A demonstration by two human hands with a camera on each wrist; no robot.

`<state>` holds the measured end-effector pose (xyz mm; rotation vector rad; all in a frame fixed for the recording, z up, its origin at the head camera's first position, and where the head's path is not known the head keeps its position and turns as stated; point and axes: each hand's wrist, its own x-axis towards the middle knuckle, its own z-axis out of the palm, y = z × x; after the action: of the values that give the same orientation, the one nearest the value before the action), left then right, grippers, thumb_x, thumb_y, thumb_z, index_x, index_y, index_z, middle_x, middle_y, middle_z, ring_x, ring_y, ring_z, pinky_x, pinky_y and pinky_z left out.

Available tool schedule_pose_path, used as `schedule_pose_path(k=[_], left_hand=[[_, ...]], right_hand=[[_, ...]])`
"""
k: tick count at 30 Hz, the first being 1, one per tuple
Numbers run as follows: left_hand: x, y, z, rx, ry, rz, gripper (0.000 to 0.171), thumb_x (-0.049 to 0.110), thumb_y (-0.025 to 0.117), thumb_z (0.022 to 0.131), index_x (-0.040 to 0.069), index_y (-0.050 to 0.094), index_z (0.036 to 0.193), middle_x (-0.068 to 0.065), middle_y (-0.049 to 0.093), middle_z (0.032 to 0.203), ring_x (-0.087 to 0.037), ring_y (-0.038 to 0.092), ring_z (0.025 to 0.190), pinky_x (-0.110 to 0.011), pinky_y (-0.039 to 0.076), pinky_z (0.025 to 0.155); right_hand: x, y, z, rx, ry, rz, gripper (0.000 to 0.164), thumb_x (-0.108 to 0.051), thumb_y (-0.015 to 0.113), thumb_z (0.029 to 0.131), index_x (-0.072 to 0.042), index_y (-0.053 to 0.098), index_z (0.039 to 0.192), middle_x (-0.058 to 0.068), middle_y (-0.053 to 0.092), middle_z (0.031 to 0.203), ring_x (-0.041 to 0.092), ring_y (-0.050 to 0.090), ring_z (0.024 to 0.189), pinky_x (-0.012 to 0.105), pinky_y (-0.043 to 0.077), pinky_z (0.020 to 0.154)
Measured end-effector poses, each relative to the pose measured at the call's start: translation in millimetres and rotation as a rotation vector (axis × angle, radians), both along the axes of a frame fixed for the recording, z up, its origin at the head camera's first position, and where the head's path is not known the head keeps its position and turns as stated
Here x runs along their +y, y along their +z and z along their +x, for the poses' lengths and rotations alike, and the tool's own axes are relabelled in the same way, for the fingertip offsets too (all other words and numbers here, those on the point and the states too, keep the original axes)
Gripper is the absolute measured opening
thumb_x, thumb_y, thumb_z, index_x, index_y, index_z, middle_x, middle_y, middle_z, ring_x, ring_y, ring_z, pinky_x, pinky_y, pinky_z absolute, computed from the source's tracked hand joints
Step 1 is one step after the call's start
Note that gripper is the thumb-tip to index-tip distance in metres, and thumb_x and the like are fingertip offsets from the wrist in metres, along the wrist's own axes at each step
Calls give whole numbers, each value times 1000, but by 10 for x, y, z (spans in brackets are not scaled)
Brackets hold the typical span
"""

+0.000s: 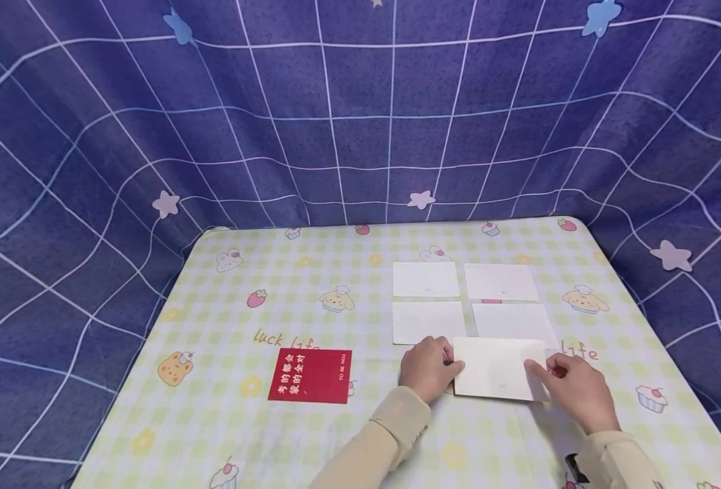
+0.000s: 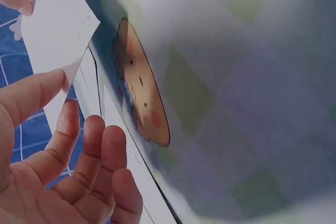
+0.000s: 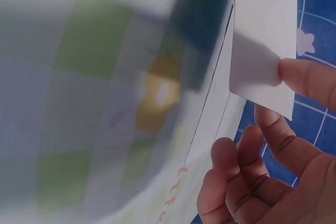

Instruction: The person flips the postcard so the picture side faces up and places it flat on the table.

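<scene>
A blank-looking white card point(image 1: 499, 370) is held between both hands, raised off the cloth at the near edge of several similar cards. My left hand point(image 1: 429, 370) pinches its left edge, thumb on the near face and index finger behind. On the right edge, my right hand point(image 1: 577, 392) has the same pinch, its thumb over the face. Both wrist views show the remaining fingers loosely bent beside the card point(image 2: 58, 30). Small faint print marks the card's lower part. Its shadow falls on the cloth.
White cards lie in two rows just beyond the hands, including an upper left card point(image 1: 425, 279) and a lower left card point(image 1: 427, 322). A red card point(image 1: 311, 375) with white characters lies to the left. The checked tablecloth point(image 1: 201, 312) ends at a blue grid curtain point(image 1: 360, 136).
</scene>
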<state>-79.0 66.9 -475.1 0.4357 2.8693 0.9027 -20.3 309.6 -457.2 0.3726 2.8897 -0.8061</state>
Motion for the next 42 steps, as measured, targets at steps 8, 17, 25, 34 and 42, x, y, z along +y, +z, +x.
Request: schedule_pose_path(k=[8, 17, 25, 34, 42], left_hand=[[-170, 76, -14, -14, -4, 14, 26, 28, 82, 86, 19, 60, 75, 11, 45, 70, -3, 42, 62, -24, 39, 65], [-343, 165, -30, -24, 6, 22, 26, 27, 83, 85, 19, 60, 76, 11, 46, 70, -4, 41, 63, -23, 37, 63], [-491, 219, -27, -32, 10, 19, 26, 26, 82, 86, 18, 59, 76, 9, 46, 70, -5, 42, 62, -23, 37, 61], [-676, 277, -11, -58, 28, 36, 22, 25, 81, 87, 18, 62, 80, 9, 48, 73, -5, 44, 64, -23, 38, 60], [-832, 287, -12, -75, 64, 48, 22, 23, 81, 87, 18, 61, 79, 7, 49, 73, -7, 45, 65, -26, 39, 62]], right_hand=[[-146, 24, -32, 20, 22, -12, 48, -53, 61, 98, -12, 49, 74, 1, 43, 67, 19, 41, 66, 35, 31, 64], [-292, 59, -80, 2, 31, -20, 49, -56, 60, 98, -12, 52, 76, 2, 46, 71, 20, 43, 69, 36, 32, 66], [-418, 100, -102, 32, 52, -31, 47, -54, 62, 97, -12, 55, 78, 3, 48, 74, 20, 44, 70, 35, 32, 65], [-578, 130, -136, 59, 79, -46, 46, -52, 64, 96, -11, 57, 77, 5, 52, 80, 20, 47, 71, 35, 34, 63], [-735, 166, -203, 60, 90, -72, 42, -48, 66, 96, -10, 58, 78, 5, 48, 79, 20, 45, 68, 34, 33, 61]])
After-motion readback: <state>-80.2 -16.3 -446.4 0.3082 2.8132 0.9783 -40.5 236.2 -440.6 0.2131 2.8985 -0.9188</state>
